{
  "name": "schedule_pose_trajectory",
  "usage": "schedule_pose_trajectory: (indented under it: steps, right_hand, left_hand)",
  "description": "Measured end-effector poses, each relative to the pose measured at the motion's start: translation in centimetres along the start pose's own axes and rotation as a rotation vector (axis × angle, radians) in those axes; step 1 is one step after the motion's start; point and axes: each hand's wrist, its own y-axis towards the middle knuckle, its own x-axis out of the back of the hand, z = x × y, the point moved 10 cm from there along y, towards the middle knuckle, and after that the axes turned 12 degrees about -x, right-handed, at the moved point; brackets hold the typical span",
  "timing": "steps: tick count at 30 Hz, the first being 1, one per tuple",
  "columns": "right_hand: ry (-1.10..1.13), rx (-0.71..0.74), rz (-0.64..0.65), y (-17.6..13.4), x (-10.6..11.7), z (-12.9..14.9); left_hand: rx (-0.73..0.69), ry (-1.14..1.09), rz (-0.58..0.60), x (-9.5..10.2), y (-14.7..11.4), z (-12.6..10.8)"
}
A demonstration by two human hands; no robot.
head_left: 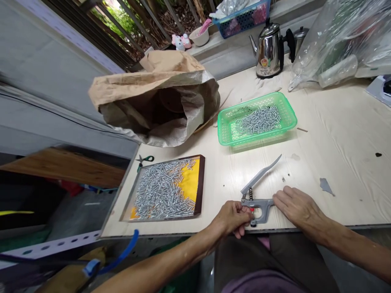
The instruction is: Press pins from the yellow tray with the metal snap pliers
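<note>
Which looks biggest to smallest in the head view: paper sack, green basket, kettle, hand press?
1. Paper sack, clearly largest.
2. Green basket.
3. Hand press and kettle look similar; the kettle sits farther away, so their order is unsure.

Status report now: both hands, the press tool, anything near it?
Left hand pinching at press tool jaw. Right hand steadying its body. Tray of metal pins left, green basket behind.

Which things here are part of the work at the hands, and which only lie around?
In the work: hand press, held by left hand and right hand; tray of metal pieces; green basket of metal pieces.

Lying about: paper sack, kettle, scissors, plastic bag, blue basket.
</note>
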Motion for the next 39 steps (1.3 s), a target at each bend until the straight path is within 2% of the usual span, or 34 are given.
schedule_pose_trajectory:
  steps: [3,5,9,16,23,26,30,39]
  right_hand:
    - [0.084,-0.083,0.175,0.1,-1.2,-1.4]
    - [0.133,-0.106,0.245,0.4,-1.6,-2.5]
    - [0.146,-0.046,0.269,1.5,-2.0,-3.6]
    - [0.069,-0.067,0.208,3.3,-1.7,-3.9]
    - [0.072,-0.009,0.485,4.3,-4.5,-4.5]
    - [0.054,-0.013,0.546,5.0,-4.9,-4.8]
    - [0.066,-0.042,0.577,5.4,-4.4,-4.9]
    - [0.066,-0.051,0.509,5.1,-3.2,-4.9]
  left_hand:
    - [0.037,0.025,0.026,-0.2,-0.1,0.5]
    - [0.034,0.025,0.029,-0.2,-0.2,0.9]
    - [0.01,-0.043,0.005,-0.3,-0.3,1.5]
    - [-0.018,-0.114,-0.039,-0.3,-0.5,2.0]
    - [0.002,-0.106,-0.035,-0.3,-0.5,1.8]
    - [0.012,-0.118,-0.054,-0.4,-0.7,1.7]
    - [0.021,-0.159,-0.088,-0.5,-1.0,1.8]
    - [-0.003,-0.229,-0.095,-0.9,-1.0,2.1]
